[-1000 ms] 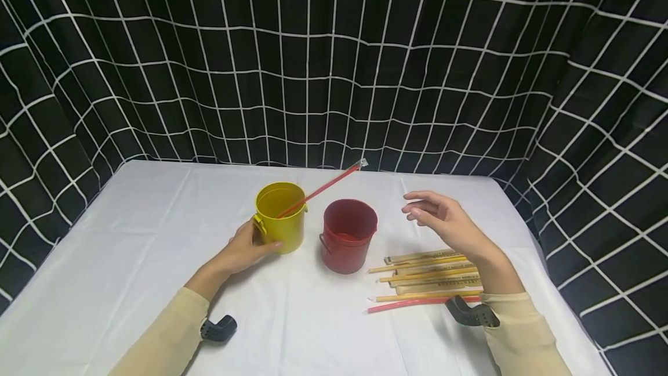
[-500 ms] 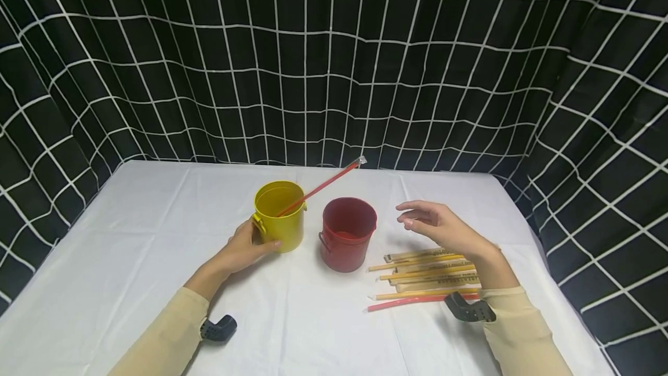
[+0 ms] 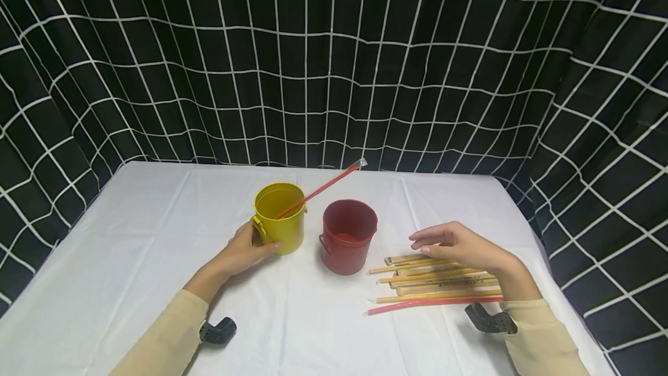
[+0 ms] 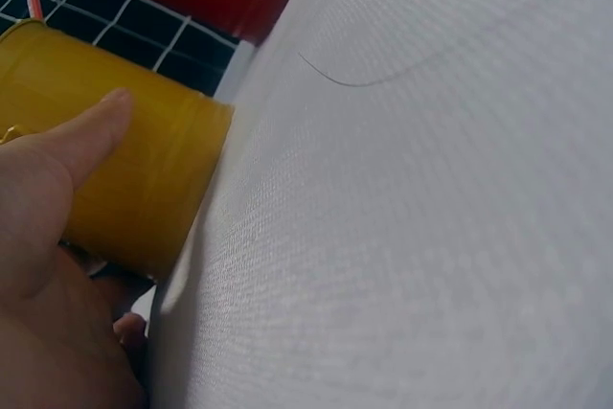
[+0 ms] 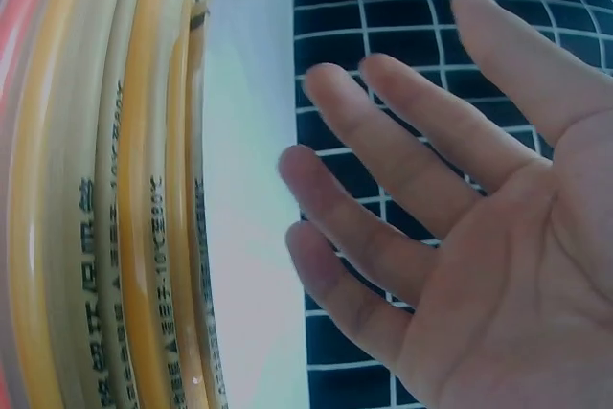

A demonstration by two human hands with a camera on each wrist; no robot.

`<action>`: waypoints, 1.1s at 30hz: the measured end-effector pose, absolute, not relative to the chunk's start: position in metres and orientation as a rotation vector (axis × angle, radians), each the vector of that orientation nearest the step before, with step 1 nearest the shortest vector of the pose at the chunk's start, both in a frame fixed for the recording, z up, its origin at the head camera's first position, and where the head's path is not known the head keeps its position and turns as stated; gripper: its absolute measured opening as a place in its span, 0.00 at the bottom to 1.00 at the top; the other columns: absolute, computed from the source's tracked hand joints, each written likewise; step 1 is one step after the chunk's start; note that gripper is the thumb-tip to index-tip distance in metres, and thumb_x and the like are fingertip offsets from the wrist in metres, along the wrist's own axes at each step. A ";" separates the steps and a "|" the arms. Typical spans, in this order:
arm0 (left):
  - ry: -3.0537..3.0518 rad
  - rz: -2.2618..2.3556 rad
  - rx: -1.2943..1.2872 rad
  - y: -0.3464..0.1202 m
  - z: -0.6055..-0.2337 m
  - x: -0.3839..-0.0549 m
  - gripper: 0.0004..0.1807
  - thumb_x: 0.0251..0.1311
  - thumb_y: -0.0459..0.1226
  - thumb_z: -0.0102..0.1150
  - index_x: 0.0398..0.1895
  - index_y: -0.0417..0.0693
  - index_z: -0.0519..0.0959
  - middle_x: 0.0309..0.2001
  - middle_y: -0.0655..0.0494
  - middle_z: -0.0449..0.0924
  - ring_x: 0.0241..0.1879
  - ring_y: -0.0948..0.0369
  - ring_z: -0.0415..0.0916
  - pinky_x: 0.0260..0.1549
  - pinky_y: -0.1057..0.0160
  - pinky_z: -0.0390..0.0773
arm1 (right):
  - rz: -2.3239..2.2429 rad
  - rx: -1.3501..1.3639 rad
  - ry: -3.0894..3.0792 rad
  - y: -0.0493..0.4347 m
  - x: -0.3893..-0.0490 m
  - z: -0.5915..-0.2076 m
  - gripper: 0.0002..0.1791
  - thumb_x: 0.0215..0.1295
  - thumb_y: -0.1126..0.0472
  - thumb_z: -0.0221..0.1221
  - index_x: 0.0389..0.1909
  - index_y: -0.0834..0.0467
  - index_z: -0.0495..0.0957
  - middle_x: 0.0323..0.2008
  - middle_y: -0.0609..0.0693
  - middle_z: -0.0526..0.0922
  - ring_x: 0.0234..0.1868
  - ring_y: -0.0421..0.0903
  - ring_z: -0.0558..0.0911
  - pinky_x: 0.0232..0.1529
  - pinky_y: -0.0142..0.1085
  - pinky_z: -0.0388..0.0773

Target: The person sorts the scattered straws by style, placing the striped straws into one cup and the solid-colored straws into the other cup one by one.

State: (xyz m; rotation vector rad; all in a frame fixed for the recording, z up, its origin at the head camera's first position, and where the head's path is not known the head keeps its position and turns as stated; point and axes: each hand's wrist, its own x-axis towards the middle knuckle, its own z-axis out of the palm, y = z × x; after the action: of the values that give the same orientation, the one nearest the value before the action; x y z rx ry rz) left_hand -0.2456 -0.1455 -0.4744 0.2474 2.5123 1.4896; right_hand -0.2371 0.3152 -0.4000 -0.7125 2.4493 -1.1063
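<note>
My left hand (image 3: 244, 253) holds a small yellow bucket (image 3: 288, 235) by its lower left side, thumb across the front; some fingers are hidden behind it. The bucket stands upright on the white cloth. A slim red stick (image 3: 334, 181) with a clear wrapper end leans in it, tilted right. Beside it stands a dark red bucket (image 3: 345, 251), upright and apart from both hands. My right hand (image 3: 464, 245) hovers over a row of slim yellow and tan sticks (image 3: 433, 277), fingers loosely extended and holding nothing. In the right wrist view, its palm and fingers (image 5: 383, 131) show spread.
A pink-red stick (image 3: 412, 304) lies at the near side of the row. Some tan sticks (image 5: 86, 237) carry printed text. The white table cloth (image 3: 156, 237) reaches back to a black curtain (image 3: 313, 62) with a white grid.
My right hand has moved a little right and nearer, lower over the stick row. The left hand and both buckets stay in place.
</note>
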 end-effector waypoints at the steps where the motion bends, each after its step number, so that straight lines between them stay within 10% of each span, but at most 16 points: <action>1: 2.511 1.491 0.242 -0.146 -0.474 -0.245 0.48 0.61 0.48 0.68 0.79 0.47 0.53 0.80 0.45 0.55 0.81 0.45 0.47 0.79 0.39 0.46 | -1.101 -0.723 2.439 0.317 -0.237 -0.401 0.22 0.72 0.59 0.59 0.60 0.69 0.78 0.54 0.64 0.86 0.57 0.44 0.85 0.53 0.24 0.80; 6: 2.505 1.494 0.234 -0.148 -0.473 -0.245 0.51 0.60 0.50 0.68 0.80 0.48 0.51 0.81 0.45 0.52 0.81 0.45 0.45 0.79 0.39 0.44 | -1.036 -0.740 2.436 0.322 -0.237 -0.403 0.18 0.70 0.58 0.62 0.54 0.66 0.83 0.52 0.61 0.87 0.52 0.32 0.83 0.51 0.25 0.80; 26: 2.523 1.491 0.272 -0.146 -0.476 -0.244 0.48 0.62 0.48 0.67 0.79 0.46 0.53 0.80 0.44 0.55 0.81 0.45 0.47 0.80 0.40 0.46 | -0.872 -0.707 2.483 0.324 -0.240 -0.422 0.13 0.65 0.56 0.66 0.46 0.58 0.88 0.50 0.58 0.88 0.54 0.55 0.86 0.50 0.31 0.81; 33: 2.513 1.500 0.263 -0.146 -0.475 -0.245 0.48 0.62 0.48 0.68 0.79 0.47 0.53 0.80 0.45 0.55 0.81 0.46 0.47 0.80 0.40 0.46 | -0.876 -0.661 2.561 0.317 -0.239 -0.426 0.11 0.64 0.61 0.66 0.44 0.62 0.88 0.43 0.56 0.90 0.41 0.44 0.85 0.43 0.29 0.82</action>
State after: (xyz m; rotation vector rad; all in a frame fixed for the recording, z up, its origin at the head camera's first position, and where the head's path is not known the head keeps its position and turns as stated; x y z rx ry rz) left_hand -0.2447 -0.1456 -0.4749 0.2633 2.5128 1.5005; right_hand -0.2393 0.3174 -0.4257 -0.6609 2.5609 -0.8763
